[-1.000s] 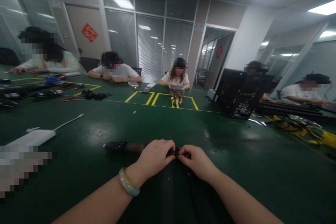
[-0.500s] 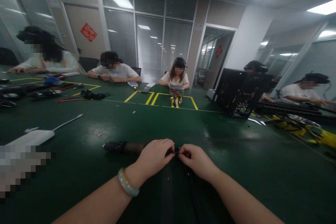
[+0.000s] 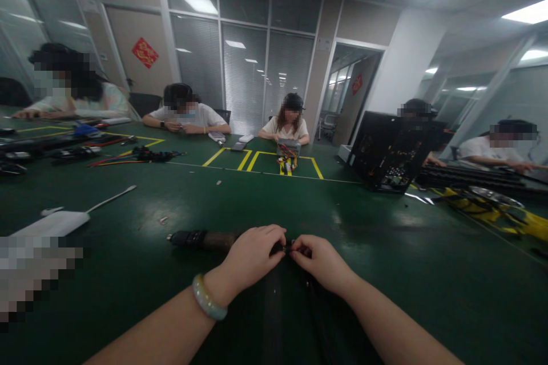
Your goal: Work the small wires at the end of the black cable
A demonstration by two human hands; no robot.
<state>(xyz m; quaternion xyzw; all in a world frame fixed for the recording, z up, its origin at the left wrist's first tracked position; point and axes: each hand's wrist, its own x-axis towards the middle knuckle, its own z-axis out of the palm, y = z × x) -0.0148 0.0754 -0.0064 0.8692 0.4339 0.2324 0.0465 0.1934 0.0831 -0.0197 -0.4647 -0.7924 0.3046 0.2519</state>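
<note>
Green table (image 3: 265, 199) — a black case (image 3: 381, 151) stands at right, a wire bundle (image 3: 148, 154) lies at left; beyond, a red sign (image 3: 145, 53) hangs on a door (image 3: 149, 86).

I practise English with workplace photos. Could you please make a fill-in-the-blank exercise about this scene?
1. The bangle is on the ____ wrist.
2. The screwdriver-like tool has its visible tip nearer the left hand than the ____ hand.
3. The tabletop is mainly ____.
Missing words: left; right; green.
</note>
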